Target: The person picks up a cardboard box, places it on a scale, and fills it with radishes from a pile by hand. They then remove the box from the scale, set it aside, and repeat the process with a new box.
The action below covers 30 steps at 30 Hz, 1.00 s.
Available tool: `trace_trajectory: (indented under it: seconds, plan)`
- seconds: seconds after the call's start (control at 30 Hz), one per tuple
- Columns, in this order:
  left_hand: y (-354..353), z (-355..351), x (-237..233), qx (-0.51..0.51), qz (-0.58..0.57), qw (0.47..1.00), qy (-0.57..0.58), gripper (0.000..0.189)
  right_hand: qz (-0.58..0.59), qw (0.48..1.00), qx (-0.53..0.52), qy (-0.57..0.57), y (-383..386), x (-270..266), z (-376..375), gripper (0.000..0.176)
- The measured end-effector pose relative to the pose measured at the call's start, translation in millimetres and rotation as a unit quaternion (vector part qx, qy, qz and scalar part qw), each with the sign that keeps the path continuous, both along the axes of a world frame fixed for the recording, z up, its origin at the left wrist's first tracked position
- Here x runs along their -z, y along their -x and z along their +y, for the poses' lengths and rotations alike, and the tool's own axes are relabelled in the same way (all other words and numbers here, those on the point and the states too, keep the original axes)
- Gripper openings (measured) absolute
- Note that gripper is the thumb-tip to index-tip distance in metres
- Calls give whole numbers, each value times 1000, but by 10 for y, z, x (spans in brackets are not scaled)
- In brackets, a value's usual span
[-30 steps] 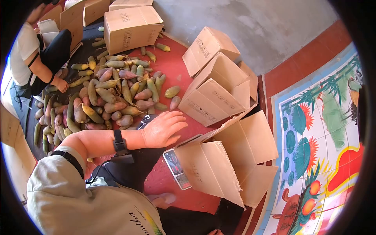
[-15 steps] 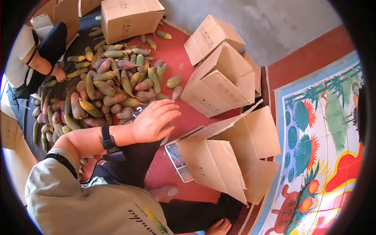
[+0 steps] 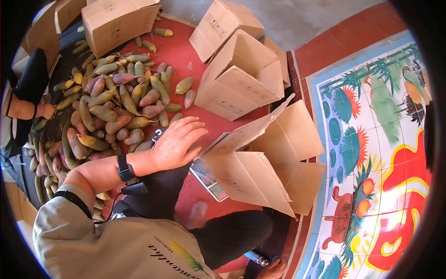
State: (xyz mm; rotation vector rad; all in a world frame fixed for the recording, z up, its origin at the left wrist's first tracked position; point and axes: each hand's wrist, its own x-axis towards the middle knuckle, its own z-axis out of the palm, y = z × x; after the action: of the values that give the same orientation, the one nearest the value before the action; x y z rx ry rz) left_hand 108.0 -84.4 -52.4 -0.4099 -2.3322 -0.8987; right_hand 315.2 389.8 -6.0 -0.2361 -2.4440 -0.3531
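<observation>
My left hand point(image 3: 179, 143) is stretched out, palm down, with its fingers extended and holding nothing. It is above my dark-trousered leg, between the heap of long green and reddish root vegetables point(image 3: 114, 109) and an open cardboard box point(image 3: 246, 174). That box sits on a flat scale point(image 3: 207, 179), its flaps standing up. At the bottom edge my right hand point(image 3: 274, 269) is partly cut off. Close to its fingertips lies a small shiny silver-and-blue object point(image 3: 256, 257); whether the hand grips it cannot be made out.
Another open carton point(image 3: 241, 86) and a closed-looking one point(image 3: 223, 28) stand beyond on the red floor point(image 3: 186, 35). A large box point(image 3: 118, 23) is behind the heap. At left, another person's hand point(image 3: 46, 110) reaches to the vegetables. A painted tile panel point(image 3: 357, 186) lies right.
The view has shifted, so boxes and heap appear further left and higher. My left hand stays stretched out. The shiny object by my right hand has come into view.
</observation>
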Motion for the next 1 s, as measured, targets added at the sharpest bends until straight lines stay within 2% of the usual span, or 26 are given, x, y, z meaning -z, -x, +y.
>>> trace_trajectory:
  seconds: [0.13, 0.27, 0.37, 0.43, 0.47, 0.53, 0.57, 0.67, 0.77, 0.83, 0.9, 0.93, 0.97, 1.0]
  plan:
    - [55, 93, -35, 21, -7, 1000, 10, 46, 18, 996, 9, 85, 245, 49, 154, 13]
    - [-2, 122, -72, 14, -23, 999, 37, 48, 7, 986, 22, 164, 632, 82, 336, 21]
    - [-53, 105, -110, 5, -30, 998, 51, 49, 28, 981, -23, 191, 985, 52, 454, 22]
    - [-84, 89, -136, -3, -32, 997, 63, 49, 61, 927, -58, 365, 1228, 9, 474, 29]
    - [-74, 74, -127, 0, -31, 998, 62, 48, 63, 925, -54, 370, 1342, -11, 482, 29]
    - [-50, 46, -135, 13, -34, 997, 66, 46, 64, 840, -72, 534, 1562, -35, 500, 39]
    - [-21, 53, -152, 19, -32, 997, 66, 45, 67, 837, -74, 538, 1654, -39, 525, 39]
    - [53, 106, -213, 29, -65, 996, 59, 44, 22, 758, -104, 643, 1931, -63, 585, 50]
    - [225, 179, -418, 38, -72, 994, 69, 41, -39, 736, -141, 661, 2201, -114, 631, 56]
    - [370, 243, -472, 30, -71, 995, 71, 40, -58, 711, -171, 679, 2362, -98, 729, 52]
    - [543, 352, -487, 46, -83, 995, -2, 39, -79, 734, -192, 646, 2539, -82, 808, 45]
    - [635, 421, -472, 72, -115, 988, -74, 38, -97, 736, -184, 644, 2599, -122, 818, 35]
    - [723, 484, -478, 96, -142, 974, -147, 38, -107, 731, -202, 643, 2671, -124, 819, 35]
    - [786, 549, -528, 85, -153, 974, -145, 38, -83, 730, -197, 649, 2721, -104, 836, 31]
